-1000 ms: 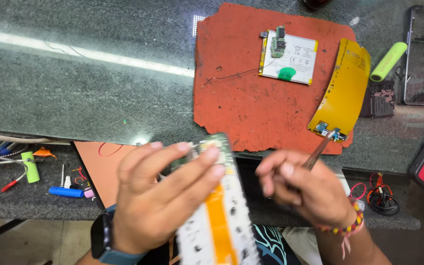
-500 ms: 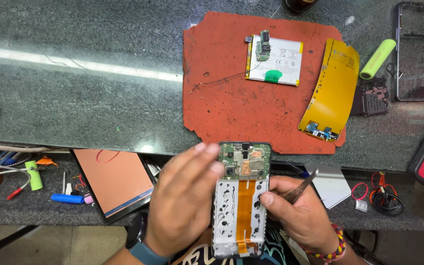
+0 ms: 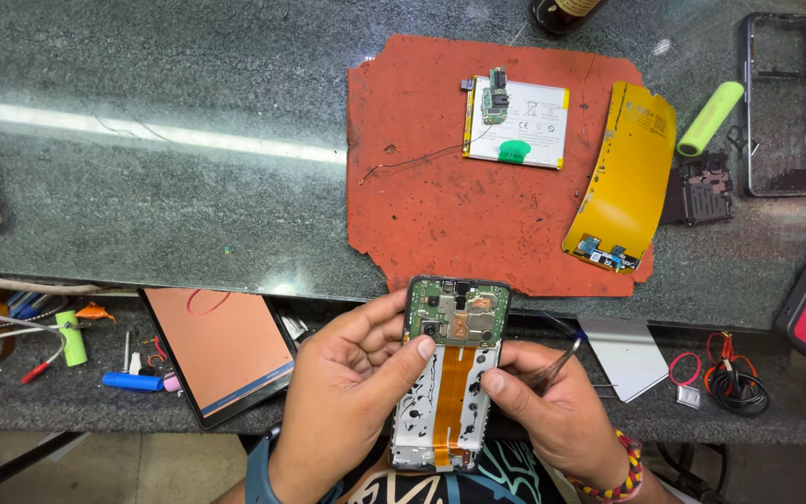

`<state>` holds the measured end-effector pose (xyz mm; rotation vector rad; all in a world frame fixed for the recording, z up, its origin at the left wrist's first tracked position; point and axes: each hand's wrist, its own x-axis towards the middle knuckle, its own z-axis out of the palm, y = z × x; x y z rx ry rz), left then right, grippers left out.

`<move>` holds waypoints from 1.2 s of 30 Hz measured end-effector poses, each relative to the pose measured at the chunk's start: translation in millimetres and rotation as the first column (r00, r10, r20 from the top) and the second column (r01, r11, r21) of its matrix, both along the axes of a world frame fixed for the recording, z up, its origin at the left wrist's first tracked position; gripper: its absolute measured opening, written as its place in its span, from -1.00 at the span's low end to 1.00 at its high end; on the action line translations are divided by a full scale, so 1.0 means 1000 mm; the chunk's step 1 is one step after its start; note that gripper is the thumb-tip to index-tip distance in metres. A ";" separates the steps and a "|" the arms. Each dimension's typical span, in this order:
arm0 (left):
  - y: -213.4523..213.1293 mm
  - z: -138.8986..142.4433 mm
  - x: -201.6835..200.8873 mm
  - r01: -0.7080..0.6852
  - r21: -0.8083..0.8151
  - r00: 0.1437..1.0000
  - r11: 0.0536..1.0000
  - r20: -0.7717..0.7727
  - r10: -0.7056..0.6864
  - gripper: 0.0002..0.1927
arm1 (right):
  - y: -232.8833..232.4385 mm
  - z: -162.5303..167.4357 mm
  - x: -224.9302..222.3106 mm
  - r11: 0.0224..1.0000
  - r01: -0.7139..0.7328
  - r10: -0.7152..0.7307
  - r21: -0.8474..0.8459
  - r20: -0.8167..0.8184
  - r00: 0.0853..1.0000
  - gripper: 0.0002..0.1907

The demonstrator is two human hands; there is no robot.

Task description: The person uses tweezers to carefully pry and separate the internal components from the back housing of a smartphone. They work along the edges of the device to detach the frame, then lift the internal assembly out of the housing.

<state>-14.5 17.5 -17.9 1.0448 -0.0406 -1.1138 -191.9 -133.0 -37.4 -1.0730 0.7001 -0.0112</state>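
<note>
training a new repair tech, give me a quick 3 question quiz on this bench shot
1. True or false: the opened phone lies flat on the orange mat.
2. Which hand holds the tweezers?
A. the left hand
B. the right hand
C. neither
3. Fill in: on the orange mat, the small green circuit board lies on top of the white ____.

Key
1. False: both hands hold it up in front of the counter's near edge, off the mat.
2. B
3. battery
</note>
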 end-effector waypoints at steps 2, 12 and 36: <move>-0.002 0.001 0.000 0.013 -0.005 1.000 1.000 0.017 -0.012 -0.49 | 0.001 -0.002 -0.002 1.000 -0.002 0.002 -0.019 0.003 1.000 -0.70; -0.030 0.028 0.062 0.246 0.154 0.844 0.957 0.452 -0.290 -0.55 | 0.003 -0.024 -0.016 0.952 -0.032 0.012 -0.304 -0.068 0.998 -0.70; -0.026 0.136 0.069 0.577 0.081 0.433 0.813 0.814 -0.388 -0.73 | 0.010 -0.008 0.010 0.454 -0.256 0.055 -0.853 -0.260 0.964 -0.72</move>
